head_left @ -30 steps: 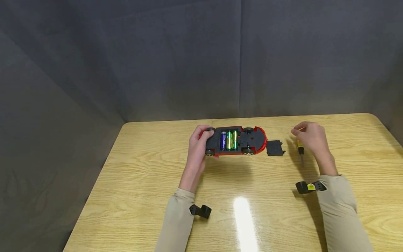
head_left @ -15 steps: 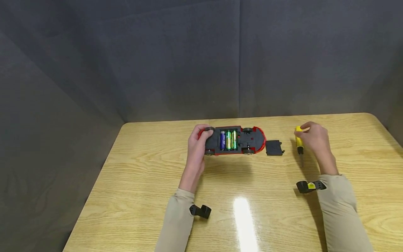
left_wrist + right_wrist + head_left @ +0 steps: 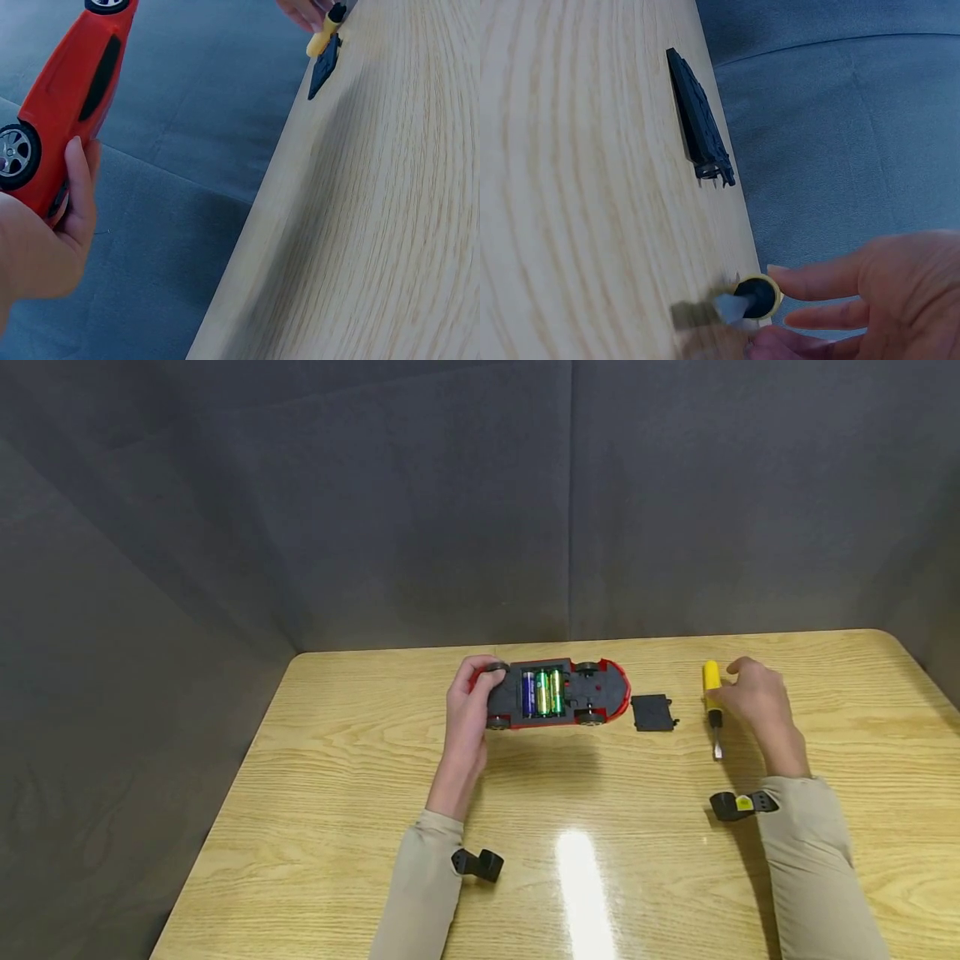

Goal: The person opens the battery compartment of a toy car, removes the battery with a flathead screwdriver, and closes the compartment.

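Observation:
My left hand (image 3: 467,714) grips one end of a red toy car (image 3: 64,105), held above the table with its black underside facing up. Three batteries (image 3: 542,693), one blue and two green, sit in the uncovered battery compartment. At the right, a yellow-and-black screwdriver (image 3: 712,693) points its blade toward me, close to the tabletop. My right hand (image 3: 900,300) is beside it, its thumb at the handle and its other fingers loosely extended. Between car and screwdriver lies the black battery cover (image 3: 652,713), seen edge-on in the right wrist view.
The wooden table (image 3: 322,827) ends at a far edge in front of a dark grey cloth (image 3: 420,510). A wrist camera (image 3: 480,864) is strapped to the left sleeve, another camera (image 3: 731,806) to the right.
My right fingers have spread and drawn back to the right, exposing the screwdriver's yellow handle. Its blade, blurred before, is now sharp. The car has shifted very slightly left.

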`<state>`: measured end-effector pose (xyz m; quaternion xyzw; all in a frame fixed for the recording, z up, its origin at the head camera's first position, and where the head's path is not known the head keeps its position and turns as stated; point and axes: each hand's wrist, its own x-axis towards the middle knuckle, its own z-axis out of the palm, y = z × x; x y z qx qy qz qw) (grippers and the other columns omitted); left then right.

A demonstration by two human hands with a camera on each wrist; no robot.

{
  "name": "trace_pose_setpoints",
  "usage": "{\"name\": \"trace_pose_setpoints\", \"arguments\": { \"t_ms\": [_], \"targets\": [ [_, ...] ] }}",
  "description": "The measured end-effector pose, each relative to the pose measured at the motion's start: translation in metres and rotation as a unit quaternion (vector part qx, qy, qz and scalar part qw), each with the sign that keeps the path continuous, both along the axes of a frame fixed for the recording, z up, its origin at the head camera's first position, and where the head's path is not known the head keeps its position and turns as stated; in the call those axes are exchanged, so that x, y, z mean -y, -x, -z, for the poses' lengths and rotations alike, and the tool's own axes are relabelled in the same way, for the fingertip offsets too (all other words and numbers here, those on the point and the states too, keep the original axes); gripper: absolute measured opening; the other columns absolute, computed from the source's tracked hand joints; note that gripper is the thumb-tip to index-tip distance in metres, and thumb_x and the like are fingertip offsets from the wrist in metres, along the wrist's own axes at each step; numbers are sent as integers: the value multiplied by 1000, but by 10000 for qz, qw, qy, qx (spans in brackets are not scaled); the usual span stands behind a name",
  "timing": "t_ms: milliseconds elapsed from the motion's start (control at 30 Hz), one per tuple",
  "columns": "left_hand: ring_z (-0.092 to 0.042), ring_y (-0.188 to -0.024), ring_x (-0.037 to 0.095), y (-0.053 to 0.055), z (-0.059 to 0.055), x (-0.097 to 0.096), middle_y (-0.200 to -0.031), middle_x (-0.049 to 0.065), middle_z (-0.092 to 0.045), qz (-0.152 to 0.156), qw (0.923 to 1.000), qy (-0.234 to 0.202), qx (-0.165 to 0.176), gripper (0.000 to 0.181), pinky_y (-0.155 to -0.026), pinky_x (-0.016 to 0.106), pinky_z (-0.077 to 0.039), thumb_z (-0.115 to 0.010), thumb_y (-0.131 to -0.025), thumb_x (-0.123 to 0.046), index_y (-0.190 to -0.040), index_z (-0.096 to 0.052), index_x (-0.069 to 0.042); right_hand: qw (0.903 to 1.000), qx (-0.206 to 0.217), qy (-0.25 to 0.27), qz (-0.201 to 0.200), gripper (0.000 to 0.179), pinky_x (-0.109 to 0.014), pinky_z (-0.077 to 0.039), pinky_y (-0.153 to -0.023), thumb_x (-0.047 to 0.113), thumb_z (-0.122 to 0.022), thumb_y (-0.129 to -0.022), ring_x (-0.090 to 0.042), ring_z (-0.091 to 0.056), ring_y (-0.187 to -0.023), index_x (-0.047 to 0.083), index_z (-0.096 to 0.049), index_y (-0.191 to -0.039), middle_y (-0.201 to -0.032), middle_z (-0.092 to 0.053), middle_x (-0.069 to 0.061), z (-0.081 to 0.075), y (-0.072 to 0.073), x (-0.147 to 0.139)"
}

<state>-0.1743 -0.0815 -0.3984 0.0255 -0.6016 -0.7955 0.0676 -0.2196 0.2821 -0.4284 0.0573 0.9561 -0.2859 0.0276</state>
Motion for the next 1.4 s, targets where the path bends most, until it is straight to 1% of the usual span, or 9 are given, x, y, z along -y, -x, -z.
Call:
{"name": "trace_pose_setpoints", "arguments": {
  "t_ms": [100, 267, 533, 767, 967, 1133, 1233, 1300, 1400],
  "targets": [
    [-53, -93, 19, 1, -1, -1, -109, 4, -59, -67, 10000, -12, 45, 12, -73, 29, -49, -60, -96, -14, -105, -68, -15, 9998, 110, -43, -145, 61, -53, -54, -75, 13, -69, -94, -44, -61, -88, -27, -44, -131, -115, -57, -45, 0, 2, -1],
    [-52, -95, 20, 2, -1, 0, -109, 5, -59, -160, 9998, -67, 63, 11, -74, 29, -47, -60, -95, -14, -104, -68, -14, 9990, 298, 255, -219, 56, -33, -53, -53, 11, -69, -95, -20, -63, -56, -28, -45, -128, -89, -63, -32, 1, 3, 2],
    [-51, -95, 19, 1, 2, 2, -110, 3, -58, -133, 9998, -156, 32, 13, -74, 29, -48, -58, -96, -14, -103, -68, -17, 9985, 222, 447, -218, 48, -33, -55, -51, 9, -63, -95, -18, -65, -52, -26, -52, -124, -101, -63, -40, 6, 3, 3],
    [-51, -100, 21, 1, 1, 2, -113, 4, -59, -93, 9999, -90, 100, 13, -78, 32, -47, -57, -97, -14, -105, -68, -16, 9953, -113, 953, 97, 50, -32, -58, -54, 12, -62, -98, -24, -72, -62, -25, -51, -129, -112, -61, -43, -6, 0, 3],
    [-51, -101, 22, 1, 0, 2, -115, 5, -59, -119, 9998, -88, 157, 14, -79, 31, -47, -58, -98, -16, -107, -68, -14, 9844, -664, 1538, 528, 47, -23, -57, -56, 16, -61, -101, 1, -64, -57, -21, -55, -130, -112, -61, -36, -25, -3, 8],
    [-51, -102, 22, 3, 1, 1, -117, 6, -59, -117, 9997, -119, 202, 15, -79, 32, -47, -57, -98, -16, -108, -69, -14, 9616, -1218, 2304, 864, 48, -15, -54, -59, 16, -60, -102, 12, -58, -61, -18, -55, -134, -99, -60, -9, -44, -8, 14],
    [-50, -102, 23, 4, 1, 0, -118, 6, -59, -92, 9996, -123, 227, 16, -80, 32, -47, -57, -98, -16, -108, -69, -14, 9384, -1511, 2938, 1016, 43, -16, -56, -62, 14, -60, -101, 8, -62, -67, -15, -56, -133, -90, -59, 7, -55, -13, 18],
    [-50, -103, 23, 4, 1, 0, -117, 6, -59, -85, 9996, -130, 233, 15, -81, 32, -47, -57, -98, -16, -107, -69, -13, 9142, -1661, 3528, 1102, 34, -18, -56, -62, 10, -62, -99, 5, -65, -69, -8, -59, -128, -86, -61, 11, -61, -15, 21],
    [-51, -102, 22, 3, 1, -1, -116, 5, -59, -86, 9996, -122, 232, 15, -81, 32, -47, -58, -97, -15, -106, -70, -13, 8631, -1901, 4541, 1127, 23, -20, -57, -60, 2, -65, -95, -2, -69, -69, 3, -61, -118, -86, -64, 5, -69, -19, 26]
  ]
}}
